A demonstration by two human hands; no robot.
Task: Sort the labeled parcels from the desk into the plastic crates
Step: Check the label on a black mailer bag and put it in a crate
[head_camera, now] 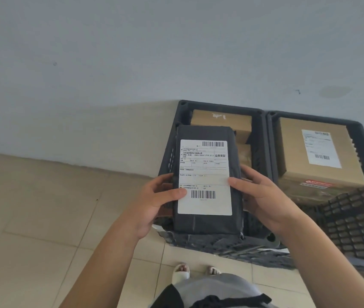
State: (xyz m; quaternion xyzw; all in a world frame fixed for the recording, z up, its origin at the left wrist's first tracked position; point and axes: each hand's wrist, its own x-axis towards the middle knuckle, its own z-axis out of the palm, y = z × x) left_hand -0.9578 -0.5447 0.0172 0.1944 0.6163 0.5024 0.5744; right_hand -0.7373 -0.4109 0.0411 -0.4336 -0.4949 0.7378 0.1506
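Where the beige tiled floor [43,218] is meeting a plain pale wall [132,52], two dark plastic crates are sitting side by side against that wall. The left crate [182,107] is holding brown cardboard boxes [221,122], and the right crate [354,218] is holding one large cardboard box [314,147] with a white label on top and a red strip on its near face. Crumpled grey wrapping is lying at the near foot of the left crate, though it is hard to tell from here whether it is a bag or loose film.

A person is standing just near the crates, sandalled toes showing on the tiles, both bare forearms reaching forward. The left hand [156,203] is gripping the left edge of a dark parcel [207,223], thumb lying across the label and fingers curling under the side. The right hand [258,196] is gripping the right edge the same way, thumb on the label's edge, fingers wrapping behind.

The parcel is being held face up over the near part of the left crate, above the boxes inside. It is looking like a flat oblong packet in dark grey plastic wrap, slightly creased, carrying a tall white shipping label [204,176] with one barcode at the far end, another near the thumbs, and printed lines between.
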